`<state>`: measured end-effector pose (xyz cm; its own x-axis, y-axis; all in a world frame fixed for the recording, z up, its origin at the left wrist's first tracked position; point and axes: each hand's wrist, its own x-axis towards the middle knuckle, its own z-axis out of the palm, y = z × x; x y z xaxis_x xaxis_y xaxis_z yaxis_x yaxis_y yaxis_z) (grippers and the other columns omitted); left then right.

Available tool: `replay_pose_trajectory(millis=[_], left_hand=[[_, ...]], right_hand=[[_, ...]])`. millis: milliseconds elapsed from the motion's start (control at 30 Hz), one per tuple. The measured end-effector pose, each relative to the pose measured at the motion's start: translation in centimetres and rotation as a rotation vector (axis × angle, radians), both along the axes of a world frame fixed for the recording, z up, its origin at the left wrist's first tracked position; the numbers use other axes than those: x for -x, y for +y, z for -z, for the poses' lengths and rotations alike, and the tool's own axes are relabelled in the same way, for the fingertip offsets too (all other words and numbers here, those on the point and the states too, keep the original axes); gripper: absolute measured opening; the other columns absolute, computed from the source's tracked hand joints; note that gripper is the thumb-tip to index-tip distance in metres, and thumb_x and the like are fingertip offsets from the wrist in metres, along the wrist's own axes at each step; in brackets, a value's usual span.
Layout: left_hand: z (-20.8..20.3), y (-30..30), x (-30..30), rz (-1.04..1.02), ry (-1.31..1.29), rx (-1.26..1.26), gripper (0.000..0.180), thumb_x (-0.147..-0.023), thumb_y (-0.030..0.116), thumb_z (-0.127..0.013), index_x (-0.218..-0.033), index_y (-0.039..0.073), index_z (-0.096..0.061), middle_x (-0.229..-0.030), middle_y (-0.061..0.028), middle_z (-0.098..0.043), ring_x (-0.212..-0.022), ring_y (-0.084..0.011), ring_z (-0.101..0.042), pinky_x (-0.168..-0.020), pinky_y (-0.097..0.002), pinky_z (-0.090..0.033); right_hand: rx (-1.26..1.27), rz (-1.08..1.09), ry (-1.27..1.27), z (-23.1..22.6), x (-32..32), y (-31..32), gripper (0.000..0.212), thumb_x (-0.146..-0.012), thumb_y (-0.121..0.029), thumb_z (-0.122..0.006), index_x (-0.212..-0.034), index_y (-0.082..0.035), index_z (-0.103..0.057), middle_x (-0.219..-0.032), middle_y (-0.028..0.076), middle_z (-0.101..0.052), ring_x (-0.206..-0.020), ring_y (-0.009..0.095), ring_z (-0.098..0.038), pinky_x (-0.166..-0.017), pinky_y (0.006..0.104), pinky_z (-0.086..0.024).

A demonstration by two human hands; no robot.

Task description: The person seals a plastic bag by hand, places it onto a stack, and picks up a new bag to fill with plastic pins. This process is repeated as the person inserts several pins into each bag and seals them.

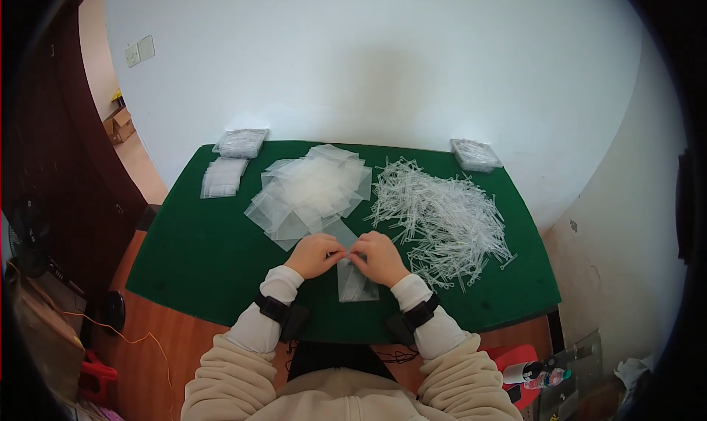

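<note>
Close together near the table's front, both my hands pinch the upper end of a small clear plastic bag. The fingers of my left hand are closed at its top left, and those of my right hand at its top right. Some thin clear pieces seem to lie inside the bag, though too faint to be sure. Just beyond my hands spreads a loose heap of flat clear bags. To its right lies a large pile of thin clear plastic sticks with looped ends.
A green-covered table carries everything. At its back left are a clear box of packed bags and a neat row of filled bags. Another clear box stands back right, against the white wall. Bottles rest on a red stool below.
</note>
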<state>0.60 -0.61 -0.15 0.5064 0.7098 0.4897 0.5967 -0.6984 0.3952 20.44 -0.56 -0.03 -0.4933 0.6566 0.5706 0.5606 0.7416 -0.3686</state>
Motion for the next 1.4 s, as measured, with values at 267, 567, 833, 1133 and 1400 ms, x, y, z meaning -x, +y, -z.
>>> replay_pose_trajectory(millis=[267,567,833,1133,1400], left_hand=[[-0.1,-0.1,-0.2,0.055,-0.004,0.005,0.014,-0.077,0.020,-0.062,-0.076,0.006,-0.063,-0.073,-0.0080,-0.058,-0.072,-0.0287,-0.057,-0.062,-0.0382,-0.045],[-0.2,-0.1,0.0,0.063,-0.021,0.022,0.015,-0.077,0.021,-0.062,-0.076,0.006,-0.064,-0.073,-0.0080,-0.059,-0.070,-0.0289,-0.057,-0.061,-0.0380,-0.045],[0.0,0.5,1.1,0.009,-0.059,0.061,0.018,-0.080,0.023,-0.060,-0.075,0.006,-0.063,-0.072,-0.0084,-0.059,-0.070,-0.0285,-0.057,-0.060,-0.0373,-0.044],[-0.2,0.0,0.8,0.005,-0.002,0.067,0.018,-0.080,0.024,-0.060,-0.078,0.006,-0.064,-0.075,-0.0091,-0.059,-0.071,-0.0292,-0.057,-0.062,-0.0367,-0.045],[-0.3,-0.3,0.0,0.161,-0.016,0.130,0.016,-0.080,0.022,-0.060,-0.079,0.006,-0.062,-0.075,-0.0116,-0.057,-0.072,-0.0306,-0.056,-0.064,-0.0373,-0.044]], right_hand=[[-0.011,-0.059,0.014,0.1,0.3,0.0,0.008,-0.069,-0.012,-0.066,-0.071,-0.006,-0.061,-0.072,0.007,-0.057,-0.073,0.027,-0.054,-0.065,0.0364,-0.044],[-0.002,-0.031,0.009,0.3,0.0,0.3,0.008,-0.070,-0.013,-0.066,-0.072,-0.007,-0.061,-0.070,0.006,-0.057,-0.072,0.026,-0.055,-0.064,0.0360,-0.045],[0.138,0.072,0.133,-0.2,-1.9,1.0,0.008,-0.072,-0.014,-0.062,-0.070,-0.006,-0.062,-0.073,0.011,-0.059,-0.075,0.031,-0.056,-0.067,0.0385,-0.045],[0.113,0.081,0.108,1.0,-1.1,0.9,0.010,-0.074,-0.013,-0.064,-0.072,-0.004,-0.061,-0.071,0.008,-0.057,-0.071,0.027,-0.056,-0.062,0.0351,-0.045],[0.062,-0.071,0.069,1.2,0.1,0.1,0.013,-0.072,-0.016,-0.064,-0.065,-0.006,-0.060,-0.068,0.010,-0.056,-0.070,0.031,-0.055,-0.062,0.0395,-0.044]])
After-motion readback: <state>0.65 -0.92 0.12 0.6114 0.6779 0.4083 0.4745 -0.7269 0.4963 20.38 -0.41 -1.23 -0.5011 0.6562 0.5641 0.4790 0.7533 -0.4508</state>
